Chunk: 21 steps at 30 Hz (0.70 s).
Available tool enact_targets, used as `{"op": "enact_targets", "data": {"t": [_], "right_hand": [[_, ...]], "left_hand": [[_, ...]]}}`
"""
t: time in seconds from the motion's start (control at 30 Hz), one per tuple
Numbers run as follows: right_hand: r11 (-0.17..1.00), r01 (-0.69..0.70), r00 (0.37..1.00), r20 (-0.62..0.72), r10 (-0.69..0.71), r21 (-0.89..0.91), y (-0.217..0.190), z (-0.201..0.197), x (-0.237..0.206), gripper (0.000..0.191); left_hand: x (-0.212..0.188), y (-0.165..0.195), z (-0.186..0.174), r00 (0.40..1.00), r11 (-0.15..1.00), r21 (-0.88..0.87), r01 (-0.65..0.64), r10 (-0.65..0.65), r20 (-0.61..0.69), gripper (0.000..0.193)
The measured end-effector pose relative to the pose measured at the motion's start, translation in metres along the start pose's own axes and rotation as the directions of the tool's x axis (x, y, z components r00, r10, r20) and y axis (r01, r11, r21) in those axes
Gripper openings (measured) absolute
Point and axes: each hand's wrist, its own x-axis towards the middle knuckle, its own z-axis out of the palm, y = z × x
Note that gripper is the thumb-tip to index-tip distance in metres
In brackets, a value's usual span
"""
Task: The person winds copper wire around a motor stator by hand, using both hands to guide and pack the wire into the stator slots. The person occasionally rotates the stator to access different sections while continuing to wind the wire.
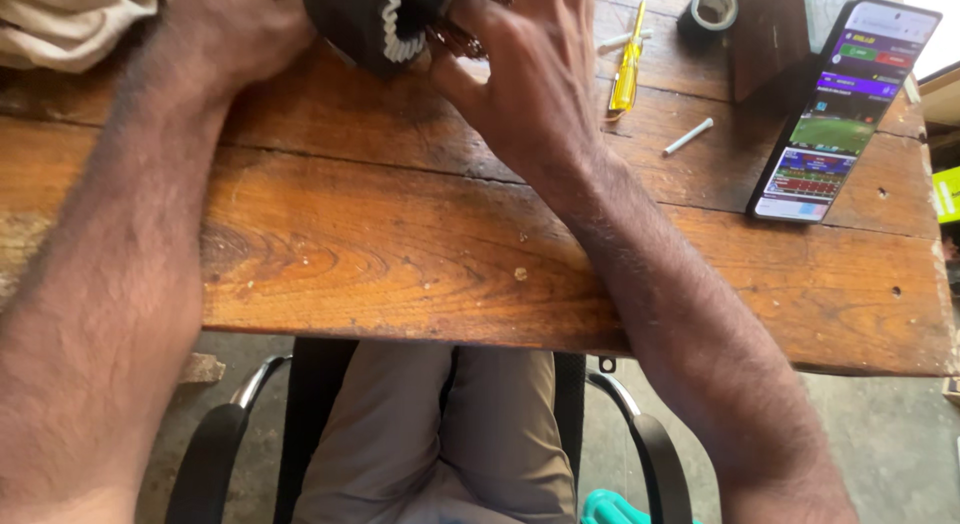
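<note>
Two bare hands meet on a black part with a white coiled cord (385, 24) at the far edge of the wooden table (400, 254). Left of it, the left hand (235, 29) grips it; right of it, the right hand (530, 74) rests its fingers (450, 79) against it, half-curled. Farther right lie a yellow screwdriver (628, 69) and a lit phone (845, 109).

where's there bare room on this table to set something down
Bare wood lies along the table's near edge between both forearms, and below the phone. Crowded at the far edge: both hands on the black object, yellow screwdriver, tape roll.
</note>
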Motion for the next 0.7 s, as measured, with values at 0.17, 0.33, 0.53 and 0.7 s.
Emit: {"op": "enact_targets", "data": {"t": [0.17,0.33,0.53,0.7], "right_hand": [[0.998,0.03,0.998,-0.06,-0.033,-0.054,0.004,0.008,-0.004,0.028],[0.997,0.05,0.994,-0.093,-0.055,-0.064,0.008,0.01,-0.003,0.027],[0.989,0.091,0.991,-0.086,-0.101,-0.116,0.007,0.006,-0.003,0.026],[0.991,0.092,0.991,-0.086,-0.101,-0.094,0.004,0.001,-0.004,0.032]], "left_hand": [[-0.006,-0.011,0.009,0.975,0.981,0.073,-0.181,0.189,-0.117,0.018],[-0.004,-0.015,0.013,1.0,0.999,0.05,0.018,-0.017,-0.019,0.021],[-0.005,-0.01,0.012,0.98,0.996,-0.042,-0.08,0.071,-0.186,0.025],[-0.003,-0.012,0.013,0.908,0.949,0.087,-0.302,0.314,-0.277,0.03]]}}
